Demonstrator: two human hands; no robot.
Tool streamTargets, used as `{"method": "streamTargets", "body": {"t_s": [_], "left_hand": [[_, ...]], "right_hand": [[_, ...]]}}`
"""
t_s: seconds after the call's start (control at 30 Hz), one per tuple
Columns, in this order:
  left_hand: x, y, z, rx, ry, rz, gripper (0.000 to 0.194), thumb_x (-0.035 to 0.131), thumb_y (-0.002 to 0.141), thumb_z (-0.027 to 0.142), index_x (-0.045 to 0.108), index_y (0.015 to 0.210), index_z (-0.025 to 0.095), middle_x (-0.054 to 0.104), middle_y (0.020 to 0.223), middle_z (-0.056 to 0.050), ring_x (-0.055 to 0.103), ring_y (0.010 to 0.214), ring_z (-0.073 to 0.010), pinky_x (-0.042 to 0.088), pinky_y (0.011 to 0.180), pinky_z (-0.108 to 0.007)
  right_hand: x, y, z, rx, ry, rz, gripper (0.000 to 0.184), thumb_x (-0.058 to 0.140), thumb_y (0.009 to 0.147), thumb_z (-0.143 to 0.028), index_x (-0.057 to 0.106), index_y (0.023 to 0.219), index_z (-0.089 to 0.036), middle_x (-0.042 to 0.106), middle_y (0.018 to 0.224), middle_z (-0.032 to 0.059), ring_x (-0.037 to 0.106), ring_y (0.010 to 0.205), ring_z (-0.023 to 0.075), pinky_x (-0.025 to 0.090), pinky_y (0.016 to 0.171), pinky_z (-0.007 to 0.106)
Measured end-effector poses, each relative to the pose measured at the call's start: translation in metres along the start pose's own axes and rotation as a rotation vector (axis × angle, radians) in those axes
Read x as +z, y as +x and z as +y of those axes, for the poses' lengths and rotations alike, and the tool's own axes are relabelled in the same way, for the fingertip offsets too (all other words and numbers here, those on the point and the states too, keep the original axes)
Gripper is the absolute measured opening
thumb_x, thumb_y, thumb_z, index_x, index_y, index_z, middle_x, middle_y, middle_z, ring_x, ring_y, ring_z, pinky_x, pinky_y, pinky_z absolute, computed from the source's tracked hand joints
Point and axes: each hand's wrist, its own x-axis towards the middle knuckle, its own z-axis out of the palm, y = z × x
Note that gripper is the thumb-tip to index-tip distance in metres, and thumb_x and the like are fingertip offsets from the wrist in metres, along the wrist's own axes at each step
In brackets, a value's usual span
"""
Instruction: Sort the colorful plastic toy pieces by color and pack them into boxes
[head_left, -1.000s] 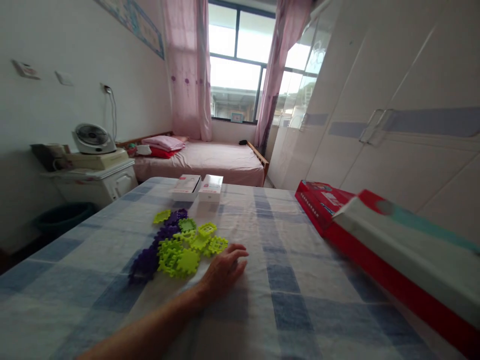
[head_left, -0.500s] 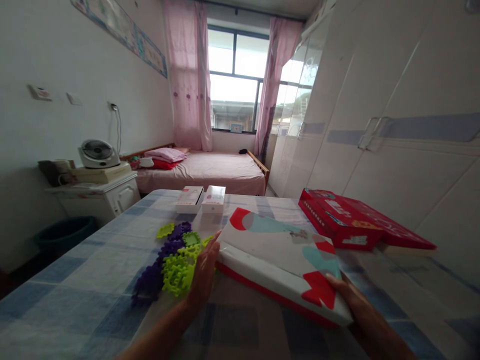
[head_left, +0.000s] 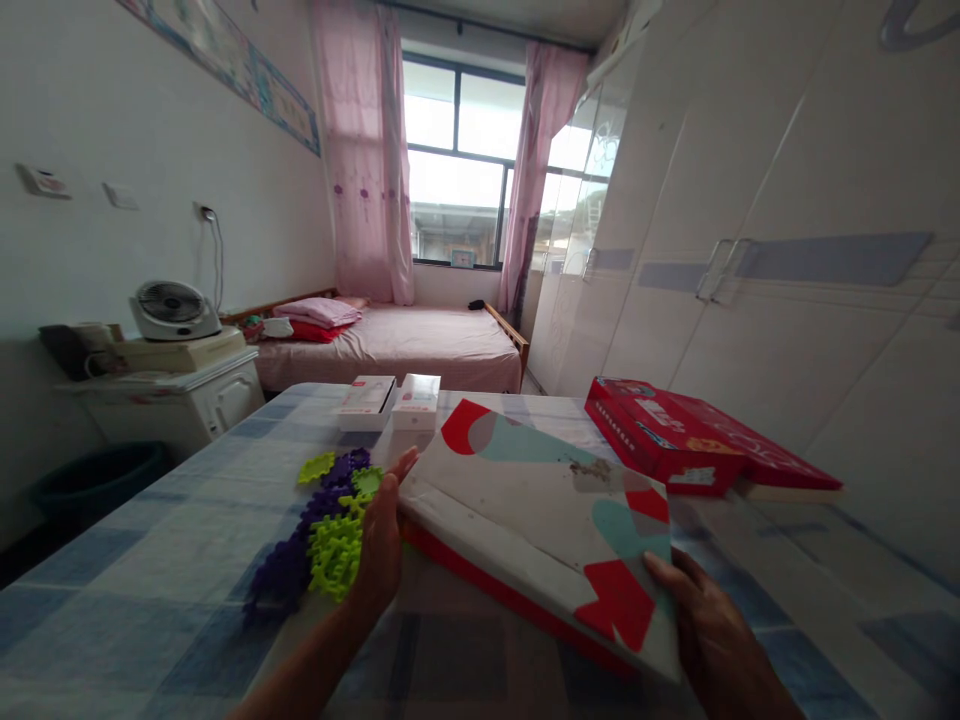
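A flat white box (head_left: 525,500) with red and pale teal shapes on its lid and a red lower edge is held between my two hands, tilted above the table. My left hand (head_left: 382,535) presses against its left end. At the right end, my right hand (head_left: 694,605) grips the corner, thumb on top and fingers behind or beneath, partly hidden. Just left of my left hand lie yellow-green gear-shaped plastic pieces (head_left: 335,555) and dark purple gear-shaped pieces (head_left: 281,575) in a loose pile.
Two small white boxes, an open one (head_left: 366,405) and a closed one (head_left: 416,402), stand at the table's far edge. A red box (head_left: 660,425) lies to the right on the checked tablecloth (head_left: 150,560). Beyond are a bed (head_left: 420,340) and a wardrobe (head_left: 675,200).
The white box has come slightly nearer and to the left, its top tilted more toward me. Both hands moved with it, and the camera view shifted a little right.
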Motion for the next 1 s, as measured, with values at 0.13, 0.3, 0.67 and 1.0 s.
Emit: {"method": "streamTargets", "body": {"t_s": [0.13, 0.3, 0.67, 1.0], "left_hand": [[0.001, -0.002, -0.002, -0.071, -0.059, 0.002, 0.063, 0.033, 0.086, 0.061, 0.053, 0.122, 0.014, 0.056, 0.129, -0.010, 0.048, 0.122, -0.0248, 0.034, 0.104, -0.039], [0.004, -0.008, 0.003, -0.079, 0.136, -0.062, 0.062, 0.034, 0.085, 0.063, 0.063, 0.112, 0.014, 0.069, 0.106, -0.008, 0.059, 0.105, -0.0264, 0.045, 0.091, -0.037], [0.012, -0.015, 0.009, -0.048, 0.348, -0.169, 0.052, 0.053, 0.081, 0.044, 0.052, 0.126, 0.016, 0.061, 0.120, -0.007, 0.056, 0.107, -0.0242, 0.041, 0.093, -0.034], [0.008, -0.017, 0.005, -0.005, 0.351, -0.149, 0.044, 0.046, 0.083, 0.037, 0.054, 0.123, 0.018, 0.056, 0.128, -0.006, 0.047, 0.119, -0.0253, 0.036, 0.100, -0.037]], "right_hand": [[-0.016, 0.004, 0.001, -0.191, -0.227, 0.251, 0.035, 0.057, 0.069, -0.055, 0.067, 0.091, -0.031, 0.066, 0.108, 0.0033, 0.047, 0.119, 0.0361, 0.043, 0.099, 0.050], [-0.013, 0.001, -0.029, -0.204, -0.179, 0.263, 0.040, 0.050, 0.073, -0.059, 0.064, 0.097, -0.030, 0.069, 0.093, 0.0071, 0.054, 0.109, 0.0377, 0.046, 0.092, 0.055], [0.005, 0.101, -0.122, -0.661, 0.105, 0.143, 0.024, 0.064, 0.070, -0.036, 0.054, 0.089, -0.026, 0.062, 0.094, 0.0011, 0.060, 0.081, 0.0176, 0.048, 0.069, 0.030], [0.057, 0.205, -0.048, -0.821, -0.858, -0.266, 0.015, 0.057, 0.074, -0.030, 0.061, 0.083, -0.020, 0.065, 0.079, 0.0033, 0.061, 0.072, 0.0202, 0.047, 0.072, 0.034]]}}
